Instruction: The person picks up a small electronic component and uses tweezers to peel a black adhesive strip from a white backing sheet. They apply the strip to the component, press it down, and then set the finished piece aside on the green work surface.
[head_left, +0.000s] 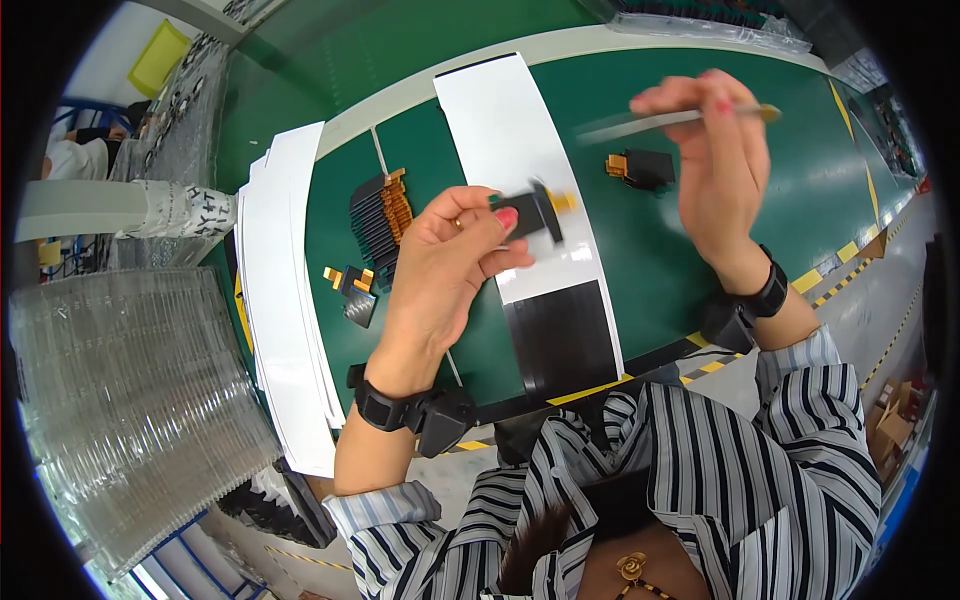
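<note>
Above a long white strip (500,110), my left hand (440,260) pinches a small black screen-like module (525,214) between thumb and fingers. A gold flex tail sticks out at its right end, blurred by motion. My right hand (725,175) is raised over the right side of the green table, gripping a thin, pale, tapered tool (650,125). Motion smears that tool; its exact kind is unclear. Just left of the right wrist lies another black module (648,169) with a gold flex part. A row of overlapping black modules with gold tails (375,220) lies left of my left hand.
Loose modules (357,295) lie near my left wrist. White sheets (280,230) are stacked along the table's left side, beside a pile of clear plastic trays (140,400). A black panel (565,340) covers the strip's near end. Yellow-black tape (590,390) marks the front edge.
</note>
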